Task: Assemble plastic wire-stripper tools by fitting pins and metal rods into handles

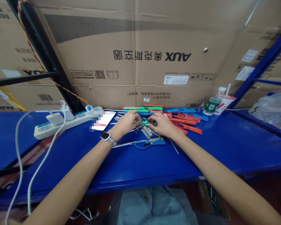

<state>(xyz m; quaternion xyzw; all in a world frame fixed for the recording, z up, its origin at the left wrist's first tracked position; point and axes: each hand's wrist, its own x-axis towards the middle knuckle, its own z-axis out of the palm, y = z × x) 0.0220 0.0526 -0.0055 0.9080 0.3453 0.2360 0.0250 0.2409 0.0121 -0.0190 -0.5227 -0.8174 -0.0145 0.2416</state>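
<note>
My left hand [128, 122], with a watch [105, 136] on its wrist, is closed, thumb and fingertips together over a heap of small parts. What it pinches is too small to make out. My right hand [163, 124] faces it a short way to the right, fingers bent and closed over the same heap; whatever it holds is hidden. Between and below the hands lie clear plastic lighter tanks [147, 132] and thin wires. Nearer to me rests a blue long-nosed lighter [142, 144] with its inner parts showing. Orange lighter shells [189, 126] and red ones [187, 116] lie right of my right hand.
Green-handled tools [144, 110] and blue shells [181, 110] lie behind the hands. A phone [105, 121] and a power strip [67, 123] with cables are at left. A bottle [212, 104] and a cup [224, 104] stand at right. A large cardboard sheet [140, 37] closes off the back.
</note>
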